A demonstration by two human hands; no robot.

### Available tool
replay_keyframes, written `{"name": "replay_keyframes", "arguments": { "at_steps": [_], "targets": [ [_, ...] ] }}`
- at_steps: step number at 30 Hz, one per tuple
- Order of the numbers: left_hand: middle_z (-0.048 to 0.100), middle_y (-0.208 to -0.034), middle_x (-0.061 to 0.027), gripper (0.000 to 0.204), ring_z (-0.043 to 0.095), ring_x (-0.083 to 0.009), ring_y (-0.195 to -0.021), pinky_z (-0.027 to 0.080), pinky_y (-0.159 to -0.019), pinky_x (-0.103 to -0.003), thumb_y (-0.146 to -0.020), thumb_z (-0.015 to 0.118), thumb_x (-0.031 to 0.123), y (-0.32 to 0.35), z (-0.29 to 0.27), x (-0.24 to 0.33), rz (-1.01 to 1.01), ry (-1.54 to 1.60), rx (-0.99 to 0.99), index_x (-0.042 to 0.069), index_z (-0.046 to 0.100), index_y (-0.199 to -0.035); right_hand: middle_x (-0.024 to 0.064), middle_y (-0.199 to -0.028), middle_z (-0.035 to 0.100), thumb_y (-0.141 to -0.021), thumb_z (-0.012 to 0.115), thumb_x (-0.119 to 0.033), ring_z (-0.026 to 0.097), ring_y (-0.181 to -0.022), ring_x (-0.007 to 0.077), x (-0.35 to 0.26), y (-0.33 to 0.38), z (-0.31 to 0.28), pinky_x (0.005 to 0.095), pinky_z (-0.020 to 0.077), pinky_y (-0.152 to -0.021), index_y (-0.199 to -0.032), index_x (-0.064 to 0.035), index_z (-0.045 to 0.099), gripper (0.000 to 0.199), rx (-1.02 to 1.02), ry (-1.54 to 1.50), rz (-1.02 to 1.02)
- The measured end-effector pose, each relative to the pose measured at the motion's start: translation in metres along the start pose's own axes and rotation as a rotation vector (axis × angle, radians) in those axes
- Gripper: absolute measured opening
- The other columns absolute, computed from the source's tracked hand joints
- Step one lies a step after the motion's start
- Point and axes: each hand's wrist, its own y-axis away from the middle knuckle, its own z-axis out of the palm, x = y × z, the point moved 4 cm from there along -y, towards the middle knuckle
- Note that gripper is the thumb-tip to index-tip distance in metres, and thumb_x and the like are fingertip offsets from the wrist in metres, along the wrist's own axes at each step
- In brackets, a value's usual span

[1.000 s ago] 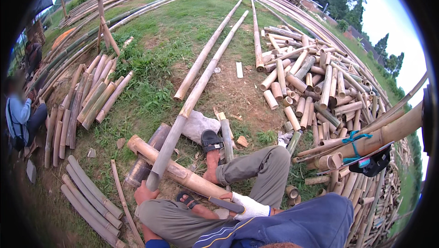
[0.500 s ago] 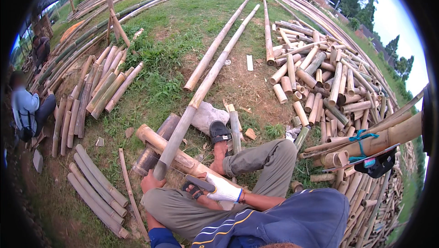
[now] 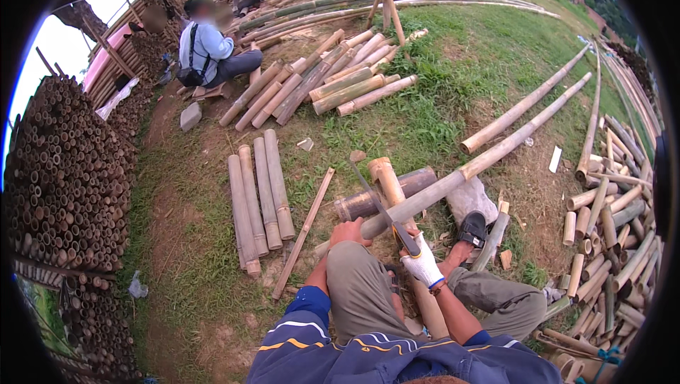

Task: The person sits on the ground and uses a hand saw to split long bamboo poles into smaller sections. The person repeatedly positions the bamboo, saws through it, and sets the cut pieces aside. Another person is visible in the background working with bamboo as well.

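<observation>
A long bamboo pole (image 3: 499, 144) slants from the far right down toward my left knee. It lies over a thick bamboo length (image 3: 384, 173) and a dark bamboo log (image 3: 354, 205). My left hand (image 3: 347, 232) is closed round the pole near its close end. In a white glove, my right hand (image 3: 423, 265) grips the dark handle of a handsaw (image 3: 375, 199). The saw's blade crosses the pole just right of my left hand and points away from me; whether its teeth touch the bamboo I cannot tell.
Several cut bamboo pieces (image 3: 268, 196) lie at left, beside a thin bamboo strip (image 3: 304, 235). A tall bamboo stack (image 3: 67, 185) stands far left. A person (image 3: 207, 51) sits near more cut lengths (image 3: 340, 83). A rock (image 3: 471, 203) is by my sandalled foot; a bamboo heap (image 3: 616, 228) lies right.
The view has swung left, showing the stack and the seated person more fully. My right hand has raised the saw and brought its blade across the pole. The pole's end now extends past my left hand.
</observation>
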Motion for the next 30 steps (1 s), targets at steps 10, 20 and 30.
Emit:
{"name": "replay_keyframes", "arguments": {
  "at_steps": [10,20,30],
  "targets": [
    [0.08,-0.109,-0.0225,0.077,0.078,-0.042,-0.104,0.062,-0.092,-0.055,-0.073,0.088,0.055,-0.001,0.011,0.012,0.014,0.014,-0.02,0.015,0.065,-0.135,0.0014,-0.095,0.055,-0.086,0.066,0.004,0.055,-0.078,0.0112,0.029,0.021,-0.006,0.0292,0.0504,-0.076,-0.15,-0.0059,0.048,0.067,0.074,0.077,-0.127],
    [0.08,-0.107,-0.0231,0.073,0.077,-0.0444,-0.102,0.062,-0.092,-0.056,-0.073,0.087,0.054,-0.004,0.011,0.01,0.063,0.083,0.015,0.015,0.067,-0.132,0.0009,-0.098,0.056,-0.087,0.065,0.008,0.055,-0.078,0.0102,0.04,0.027,-0.004,0.0286,0.0505,-0.076,-0.151,-0.0068,0.045,0.069,-0.003,-0.065,-0.022],
    [0.079,-0.105,-0.0249,0.069,0.077,-0.0446,-0.103,0.061,-0.093,-0.054,-0.074,0.091,0.046,0.007,-0.002,0.014,0.03,0.124,0.002,0.009,0.068,-0.127,0.0076,-0.12,0.058,-0.088,0.064,0.005,0.058,-0.101,0.0173,0.02,0.034,-0.006,0.0317,0.051,-0.095,-0.153,-0.0051,0.046,0.069,-0.029,-0.133,0.061]
  ]
}}
